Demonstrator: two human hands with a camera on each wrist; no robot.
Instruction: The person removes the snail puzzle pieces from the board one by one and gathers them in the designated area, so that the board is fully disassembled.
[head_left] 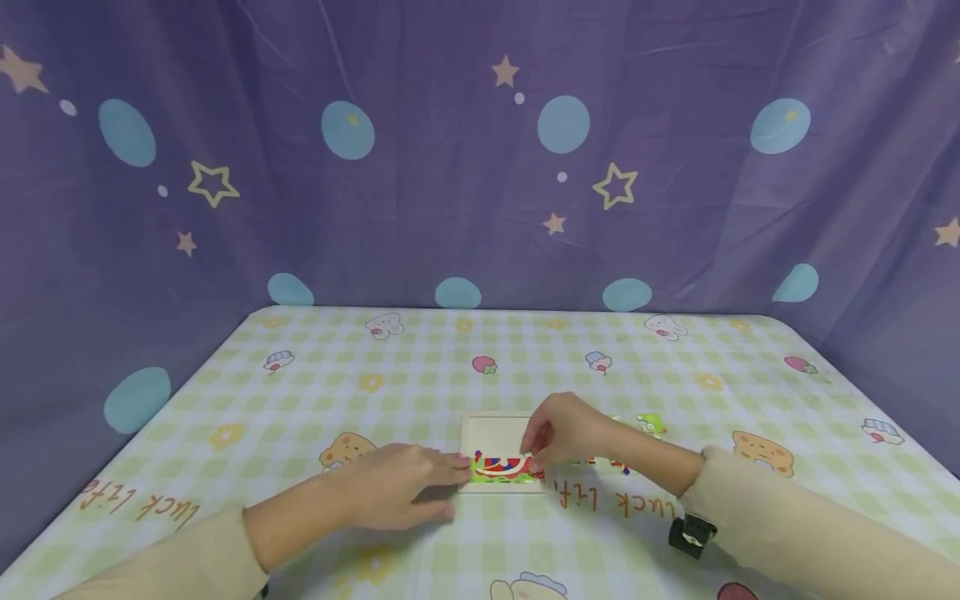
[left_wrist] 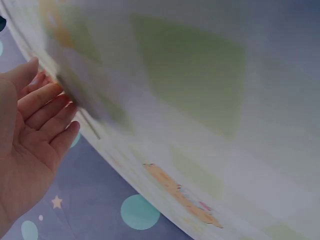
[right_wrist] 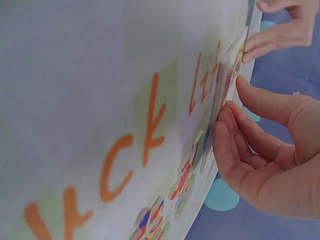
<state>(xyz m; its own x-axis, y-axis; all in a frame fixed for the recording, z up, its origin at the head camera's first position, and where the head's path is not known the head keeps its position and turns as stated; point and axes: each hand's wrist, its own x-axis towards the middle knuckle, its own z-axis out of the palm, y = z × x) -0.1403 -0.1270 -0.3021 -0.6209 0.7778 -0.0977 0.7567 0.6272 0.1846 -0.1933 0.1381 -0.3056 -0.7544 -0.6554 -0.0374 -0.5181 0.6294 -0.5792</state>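
A shallow pale puzzle tray (head_left: pixel 491 429) lies on the table, its near part filled with colourful flat pieces (head_left: pixel 501 468) in red, green and blue. A pale curved gap shows among them. My left hand (head_left: pixel 397 487) has its fingers extended, fingertips touching the tray's left edge; the left wrist view shows that hand (left_wrist: pixel 37 125) with its palm bare. At the tray's right side, my right hand (head_left: pixel 566 429) pinches a reddish puzzle piece between thumb and bent fingers, over the filled part. In the right wrist view the right hand (right_wrist: pixel 270 140) largely hides that piece.
More loose puzzle pieces (right_wrist: pixel 150 220) lie on the table right of the tray, partly hidden by the right forearm in the head view. One green piece (head_left: pixel 651 424) shows beyond that arm. A checked cloth (head_left: pixel 420 367) covers the table, with a purple curtain (head_left: pixel 465 208) behind.
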